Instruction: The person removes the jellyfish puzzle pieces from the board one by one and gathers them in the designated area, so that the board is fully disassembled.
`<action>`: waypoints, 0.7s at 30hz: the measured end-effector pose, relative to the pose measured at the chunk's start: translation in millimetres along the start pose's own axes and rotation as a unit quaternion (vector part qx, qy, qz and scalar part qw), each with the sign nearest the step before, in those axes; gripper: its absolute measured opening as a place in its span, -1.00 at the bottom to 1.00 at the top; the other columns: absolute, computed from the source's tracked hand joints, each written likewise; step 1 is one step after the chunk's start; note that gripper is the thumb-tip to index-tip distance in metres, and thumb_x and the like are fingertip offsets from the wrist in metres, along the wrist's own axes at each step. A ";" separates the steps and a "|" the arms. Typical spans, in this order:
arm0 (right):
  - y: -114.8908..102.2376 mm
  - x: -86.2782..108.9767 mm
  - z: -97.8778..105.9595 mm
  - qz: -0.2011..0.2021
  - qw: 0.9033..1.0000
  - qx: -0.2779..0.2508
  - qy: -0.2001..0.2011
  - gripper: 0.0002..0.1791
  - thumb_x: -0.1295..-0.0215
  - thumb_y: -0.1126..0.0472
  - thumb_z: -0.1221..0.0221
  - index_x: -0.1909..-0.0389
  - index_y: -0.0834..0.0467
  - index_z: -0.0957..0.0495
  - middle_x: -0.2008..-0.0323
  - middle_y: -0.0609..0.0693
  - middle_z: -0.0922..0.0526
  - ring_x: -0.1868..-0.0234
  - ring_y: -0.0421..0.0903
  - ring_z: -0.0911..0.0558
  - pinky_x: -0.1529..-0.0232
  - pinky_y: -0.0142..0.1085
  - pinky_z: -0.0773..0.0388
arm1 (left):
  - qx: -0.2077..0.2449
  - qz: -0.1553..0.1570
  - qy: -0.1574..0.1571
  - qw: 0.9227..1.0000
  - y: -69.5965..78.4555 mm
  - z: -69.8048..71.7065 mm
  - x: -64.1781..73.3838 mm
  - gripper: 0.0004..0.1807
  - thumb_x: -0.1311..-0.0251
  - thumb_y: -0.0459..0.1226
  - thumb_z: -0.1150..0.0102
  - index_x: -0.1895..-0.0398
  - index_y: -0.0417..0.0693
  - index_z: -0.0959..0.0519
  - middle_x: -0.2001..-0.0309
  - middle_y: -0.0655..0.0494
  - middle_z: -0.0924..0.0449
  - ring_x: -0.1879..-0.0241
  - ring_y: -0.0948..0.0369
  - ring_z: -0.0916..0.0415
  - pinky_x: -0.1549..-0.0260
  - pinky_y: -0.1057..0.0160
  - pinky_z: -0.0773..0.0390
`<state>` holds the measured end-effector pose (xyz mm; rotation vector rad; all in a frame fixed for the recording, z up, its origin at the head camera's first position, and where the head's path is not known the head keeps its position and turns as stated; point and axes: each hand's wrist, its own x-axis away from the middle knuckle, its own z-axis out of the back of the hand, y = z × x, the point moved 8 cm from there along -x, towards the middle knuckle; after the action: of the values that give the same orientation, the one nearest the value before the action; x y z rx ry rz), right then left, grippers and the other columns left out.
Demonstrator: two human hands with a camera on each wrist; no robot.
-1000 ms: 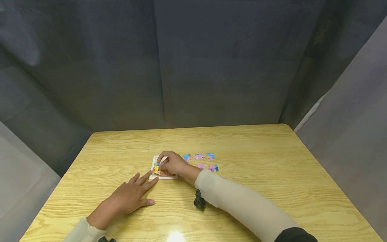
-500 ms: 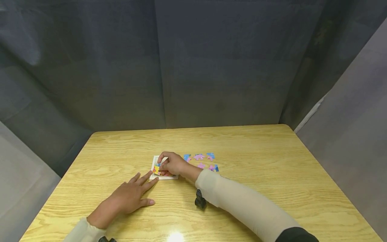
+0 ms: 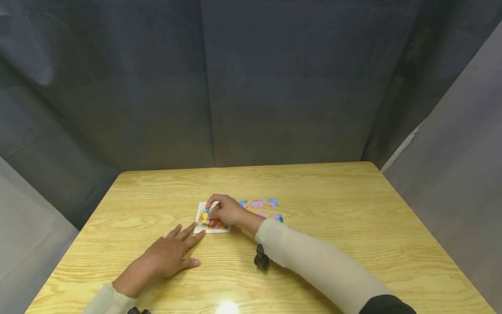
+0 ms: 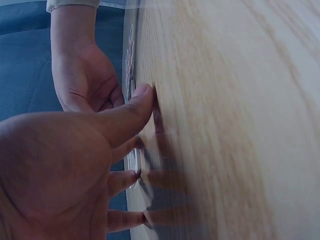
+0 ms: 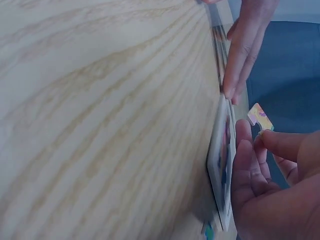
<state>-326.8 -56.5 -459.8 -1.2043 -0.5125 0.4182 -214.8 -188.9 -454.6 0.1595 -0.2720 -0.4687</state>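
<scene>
Between thumb and fingers, my right hand (image 3: 227,211) pinches a yellow and pink jigsaw piece (image 5: 260,116). In the right wrist view the piece is raised above the puzzle tray (image 5: 217,150), apart from it. The white-bordered tray (image 3: 216,231) lies flat on the table with colourful pieces along its lower part; the hand hides much of its right side. My left hand (image 3: 167,256) lies spread on the table, fingers straight, with fingertips at the tray's lower left corner.
Several loose jigsaw pieces, such as a pink one with eyes (image 3: 257,203) and a blue corner (image 3: 273,202), lie right of the tray, partly behind the right hand. The wooden table (image 3: 333,196) ends at dark curtains (image 3: 290,109).
My right hand has shifted slightly up and to the right, and the pinched jigsaw piece has risen from the tray with it. The left hand stays put.
</scene>
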 end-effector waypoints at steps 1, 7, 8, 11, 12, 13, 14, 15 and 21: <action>-0.8 1.0 1.0 0.001 1.000 -0.001 -0.002 -0.78 -0.46 0.44 -0.17 -0.06 0.26 -0.52 0.24 0.26 -0.72 0.22 0.23 -0.79 0.18 -0.02 -0.75 | 0.001 0.000 0.000 1.000 0.2 0.1 0.1 -0.13 -0.33 0.27 -0.14 -0.62 0.20 -0.21 -0.66 -0.07 0.04 -0.52 -0.43 -0.02 -0.07 -0.65 -0.31; 0.5 8.5 8.3 0.001 1.000 -0.011 -0.011 -0.79 -0.44 0.44 -0.19 -0.04 0.29 -0.52 0.26 0.32 -0.70 0.25 0.26 -0.78 0.16 -0.05 -0.76 | -0.003 0.007 -0.006 1.000 -1.0 -2.0 -1.1 -0.12 -0.32 0.28 -0.14 -0.63 0.23 -0.19 -0.66 -0.05 0.04 -0.52 -0.41 -0.01 -0.08 -0.64 -0.31; 2.0 10.1 10.1 0.000 1.000 -0.013 -0.010 -0.79 -0.44 0.44 -0.20 -0.04 0.29 -0.52 0.26 0.32 -0.71 0.27 0.24 -0.78 0.20 -0.09 -0.75 | -0.003 0.009 -0.007 1.000 -1.4 -2.4 -1.3 -0.12 -0.31 0.28 -0.14 -0.63 0.24 -0.19 -0.66 -0.05 0.04 -0.53 -0.41 -0.01 -0.09 -0.63 -0.31; 7.0 16.5 16.1 -0.004 1.000 -0.010 -0.013 -0.81 -0.45 0.42 -0.20 -0.02 0.27 -0.53 0.29 0.29 -0.73 0.33 0.16 -0.78 0.29 -0.20 -0.71 | -0.004 0.014 -0.011 1.000 -1.7 -2.9 -1.7 -0.12 -0.31 0.28 -0.14 -0.63 0.26 -0.19 -0.66 -0.04 0.04 -0.53 -0.39 0.00 -0.10 -0.63 -0.31; 8.9 18.5 18.2 -0.004 1.000 -0.007 -0.014 -0.82 -0.45 0.42 -0.19 -0.01 0.26 -0.54 0.30 0.28 -0.73 0.35 0.11 -0.78 0.31 -0.25 -0.68 | -0.003 0.015 -0.011 1.000 -1.7 -2.7 -1.8 -0.12 -0.31 0.28 -0.14 -0.63 0.26 -0.19 -0.66 -0.04 0.04 -0.54 -0.39 0.00 -0.11 -0.62 -0.30; 10.1 20.9 20.1 -0.001 1.000 -0.003 -0.017 -0.82 -0.46 0.42 -0.18 -0.02 0.27 -0.54 0.30 0.26 -0.73 0.38 0.07 -0.76 0.34 -0.28 -0.65 | -0.004 0.016 -0.011 1.000 -1.8 -2.6 -1.9 -0.12 -0.31 0.28 -0.15 -0.63 0.26 -0.19 -0.66 -0.03 0.04 -0.54 -0.39 0.00 -0.11 -0.62 -0.30; 10.7 23.7 22.1 -0.001 1.000 0.001 -0.020 -0.82 -0.47 0.42 -0.17 -0.02 0.27 -0.54 0.30 0.25 -0.73 0.40 0.03 -0.75 0.35 -0.30 -0.63 | -0.004 0.016 -0.011 1.000 -1.7 -2.6 -2.2 -0.12 -0.31 0.28 -0.15 -0.63 0.26 -0.19 -0.66 -0.03 0.04 -0.54 -0.39 -0.01 -0.11 -0.62 -0.31; 11.0 26.8 24.0 0.003 1.000 0.004 -0.022 -0.82 -0.47 0.42 -0.17 -0.02 0.28 -0.53 0.30 0.25 -0.72 0.41 0.01 -0.74 0.34 -0.31 -0.64 | -0.006 0.017 -0.011 1.000 -1.9 -2.6 -2.4 -0.12 -0.31 0.28 -0.15 -0.63 0.27 -0.19 -0.66 -0.03 0.03 -0.54 -0.38 -0.01 -0.11 -0.61 -0.31; 17.6 44.1 35.3 -0.001 1.000 0.004 -0.027 -0.83 -0.46 0.42 -0.18 -0.01 0.30 -0.54 0.31 0.29 -0.70 0.50 -0.06 -0.64 0.41 -0.34 -0.58 | -0.008 0.017 -0.010 1.000 -2.2 -2.4 -2.5 -0.13 -0.32 0.26 -0.16 -0.63 0.26 -0.18 -0.66 -0.03 0.03 -0.54 -0.37 -0.02 -0.12 -0.60 -0.33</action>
<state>-312.0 0.8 -460.3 -1.1869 -0.5593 0.4514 -217.2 -189.5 -457.9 0.1352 -0.2896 -0.4392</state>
